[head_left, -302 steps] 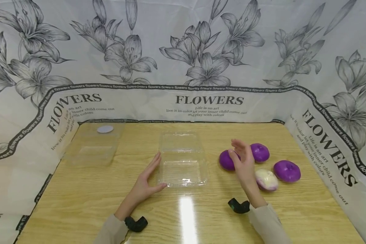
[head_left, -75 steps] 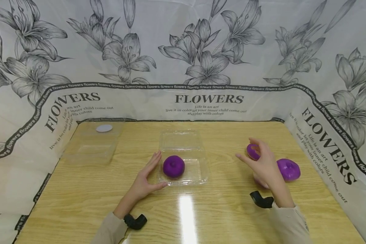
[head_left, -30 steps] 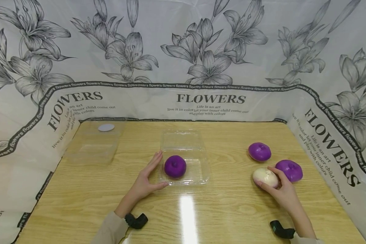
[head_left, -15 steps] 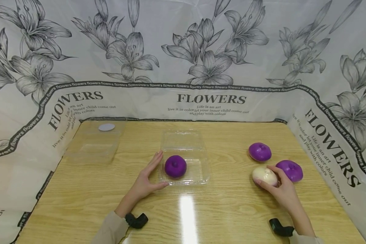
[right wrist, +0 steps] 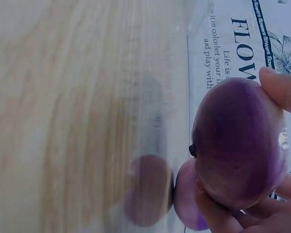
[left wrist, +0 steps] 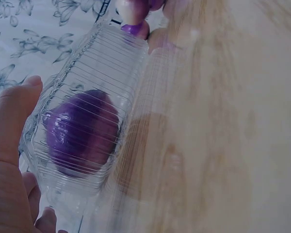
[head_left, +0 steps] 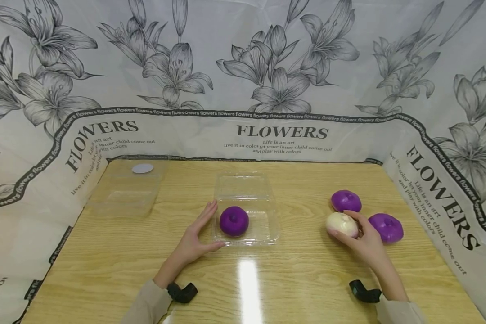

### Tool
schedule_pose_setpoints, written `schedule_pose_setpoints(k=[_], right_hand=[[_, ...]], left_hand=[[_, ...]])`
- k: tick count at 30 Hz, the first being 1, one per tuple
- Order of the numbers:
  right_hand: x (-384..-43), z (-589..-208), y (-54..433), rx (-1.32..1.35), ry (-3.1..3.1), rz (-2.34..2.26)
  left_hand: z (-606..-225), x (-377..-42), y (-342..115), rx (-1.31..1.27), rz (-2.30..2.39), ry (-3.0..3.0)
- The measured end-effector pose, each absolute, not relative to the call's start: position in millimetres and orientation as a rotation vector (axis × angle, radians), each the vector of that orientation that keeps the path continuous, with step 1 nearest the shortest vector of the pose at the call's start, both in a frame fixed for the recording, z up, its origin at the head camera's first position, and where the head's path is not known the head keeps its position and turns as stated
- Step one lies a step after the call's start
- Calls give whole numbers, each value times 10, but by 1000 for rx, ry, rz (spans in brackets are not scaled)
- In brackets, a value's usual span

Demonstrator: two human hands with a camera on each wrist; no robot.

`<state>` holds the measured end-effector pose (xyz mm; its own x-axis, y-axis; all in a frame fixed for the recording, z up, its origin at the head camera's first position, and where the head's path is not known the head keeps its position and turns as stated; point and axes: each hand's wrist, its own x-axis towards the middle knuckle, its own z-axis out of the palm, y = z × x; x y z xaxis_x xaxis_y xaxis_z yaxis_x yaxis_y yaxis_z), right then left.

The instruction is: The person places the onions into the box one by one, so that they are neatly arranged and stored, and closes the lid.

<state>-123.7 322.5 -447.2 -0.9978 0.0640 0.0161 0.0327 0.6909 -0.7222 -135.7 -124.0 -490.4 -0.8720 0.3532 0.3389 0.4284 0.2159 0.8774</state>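
My right hand (head_left: 368,243) grips a round, glossy vegetable (head_left: 342,225), pale cream on one face and purple on the other. In the right wrist view this vegetable (right wrist: 237,141) shows its purple side and a small dark tip, with thumb and fingers around it, raised over the table. My left hand (head_left: 190,240) spans the left side of a clear plastic clamshell box (head_left: 263,229), fingers straight and thumb at its near corner. The box's lid (head_left: 243,185) lies open toward the back. One purple vegetable (head_left: 234,220) sits in the left half of its base.
Two more purple vegetables, a farther one (head_left: 346,200) and a nearer one (head_left: 386,227), rest on the wooden table (head_left: 299,288) at right. Another clear box (head_left: 131,198) with a white oval sticker (head_left: 142,168) stands at back left. Flower-printed cloth (head_left: 283,99) borders the table.
A purple vegetable that stood on the table went into the box earlier. In the last second, my right hand has raised the cream-and-purple one and shifted it slightly left. My left hand stays put.
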Motion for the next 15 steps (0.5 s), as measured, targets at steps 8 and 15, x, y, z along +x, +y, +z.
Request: schedule_pose_setpoints(k=[8, 15], right_hand=[[-1381, -4394, 3092, -29, -2844, 1278], [-1512, -4325, 2960, 118, -2799, 1303]], left_hand=[[-4918, -1368, -1242, -766, -1790, -2397], [-4918, -1366, -1241, -770, -1785, -2390]])
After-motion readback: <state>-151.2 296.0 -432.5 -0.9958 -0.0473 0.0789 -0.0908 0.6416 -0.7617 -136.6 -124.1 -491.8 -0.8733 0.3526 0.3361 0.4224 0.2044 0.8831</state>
